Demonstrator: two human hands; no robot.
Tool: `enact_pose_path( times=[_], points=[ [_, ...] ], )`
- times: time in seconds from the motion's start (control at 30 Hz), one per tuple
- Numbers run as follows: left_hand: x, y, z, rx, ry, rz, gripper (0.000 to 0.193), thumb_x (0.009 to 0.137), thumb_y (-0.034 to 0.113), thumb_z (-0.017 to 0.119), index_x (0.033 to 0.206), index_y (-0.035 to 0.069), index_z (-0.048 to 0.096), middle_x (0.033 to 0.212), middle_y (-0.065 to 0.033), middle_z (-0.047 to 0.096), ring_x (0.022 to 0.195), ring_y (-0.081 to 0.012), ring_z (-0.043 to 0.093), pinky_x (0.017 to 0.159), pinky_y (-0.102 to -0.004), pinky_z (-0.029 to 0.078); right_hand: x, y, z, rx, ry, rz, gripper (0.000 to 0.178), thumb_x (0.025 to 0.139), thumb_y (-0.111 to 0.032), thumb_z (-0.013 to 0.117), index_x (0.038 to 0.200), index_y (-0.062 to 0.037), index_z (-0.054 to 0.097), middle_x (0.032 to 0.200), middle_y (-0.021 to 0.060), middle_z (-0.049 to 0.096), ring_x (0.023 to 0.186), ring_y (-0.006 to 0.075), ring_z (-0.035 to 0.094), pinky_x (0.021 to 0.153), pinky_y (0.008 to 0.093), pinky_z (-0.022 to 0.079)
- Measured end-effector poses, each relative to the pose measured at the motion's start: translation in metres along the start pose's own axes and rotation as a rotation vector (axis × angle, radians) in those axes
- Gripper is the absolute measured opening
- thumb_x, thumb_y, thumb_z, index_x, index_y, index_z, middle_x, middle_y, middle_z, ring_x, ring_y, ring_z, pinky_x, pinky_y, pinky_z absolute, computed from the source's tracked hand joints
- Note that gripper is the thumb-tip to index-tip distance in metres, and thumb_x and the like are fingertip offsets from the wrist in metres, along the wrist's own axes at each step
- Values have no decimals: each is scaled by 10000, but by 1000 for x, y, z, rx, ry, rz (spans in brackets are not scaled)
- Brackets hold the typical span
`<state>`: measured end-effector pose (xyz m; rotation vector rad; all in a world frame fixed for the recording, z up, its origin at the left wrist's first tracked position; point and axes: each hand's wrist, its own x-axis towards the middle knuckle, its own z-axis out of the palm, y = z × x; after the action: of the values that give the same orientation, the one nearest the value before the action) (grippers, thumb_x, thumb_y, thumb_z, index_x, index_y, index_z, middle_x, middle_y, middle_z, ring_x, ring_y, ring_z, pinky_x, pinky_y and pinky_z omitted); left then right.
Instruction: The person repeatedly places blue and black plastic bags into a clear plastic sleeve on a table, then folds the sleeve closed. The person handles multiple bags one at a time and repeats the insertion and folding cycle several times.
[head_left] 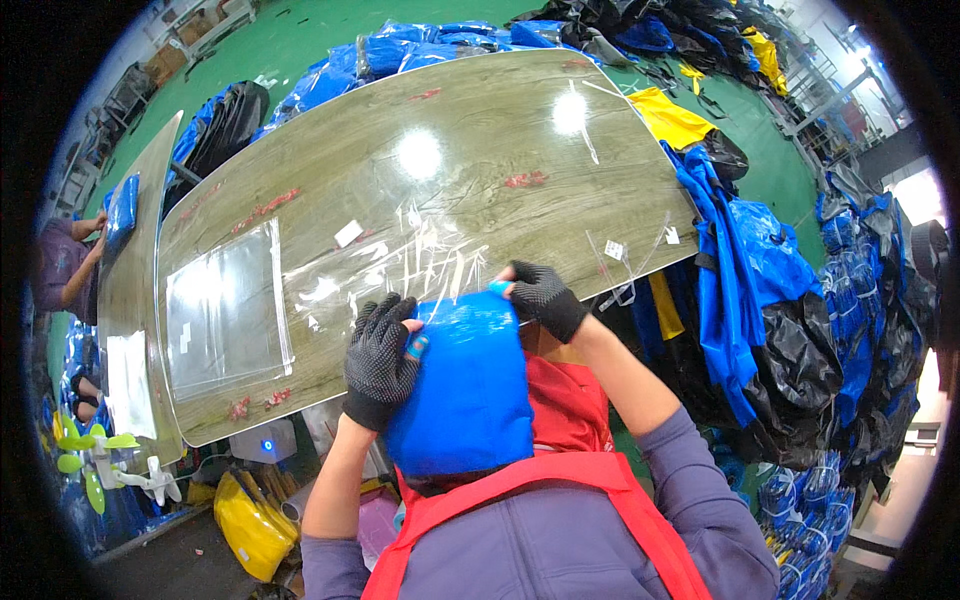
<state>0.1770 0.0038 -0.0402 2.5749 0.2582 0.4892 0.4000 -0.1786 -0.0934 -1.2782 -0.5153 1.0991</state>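
Against my front, at the table's near edge, is a folded blue bundle [462, 385] with a smooth, shiny face; its exact kind cannot be made out. Crinkled clear plastic [425, 260] spreads from its far end over the tabletop. My left hand [382, 355], in a black dotted glove with bare fingertips, grips the bundle's upper left edge, a blue wrap round the thumb. At the upper right corner my right hand [545, 300], gloved alike, pinches the bundle between thumb and fingers.
A clear plastic bag [228, 305] lies flat on the wood-patterned table [380, 150]. Blue packs [400, 50] line the far edge. Blue and black bags [740, 300] hang at the right. Another person [72, 255] handles a blue pack at the left table. A green fan [95, 455] stands lower left.
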Motion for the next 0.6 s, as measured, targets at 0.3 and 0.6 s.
enact_pose_path(
  times=[0.3,0.6],
  points=[
    [-29,-19,29,-250,495,-328,535,886,269,590,1344,28,457,1364,-224,447,1341,-336,344,1111,-444,257,-49,21,13,-54,333,-70,256,852,-216,726,958,-9,619,898,24,640,818,111,572,744,277,486],
    [-21,-36,14,-1152,94,-813,575,881,268,665,1359,64,421,1195,-140,562,1006,-223,594,842,-356,525,-76,54,34,-490,506,-303,222,891,-238,658,910,-20,619,797,44,646,752,113,588,696,283,486]
  ],
)
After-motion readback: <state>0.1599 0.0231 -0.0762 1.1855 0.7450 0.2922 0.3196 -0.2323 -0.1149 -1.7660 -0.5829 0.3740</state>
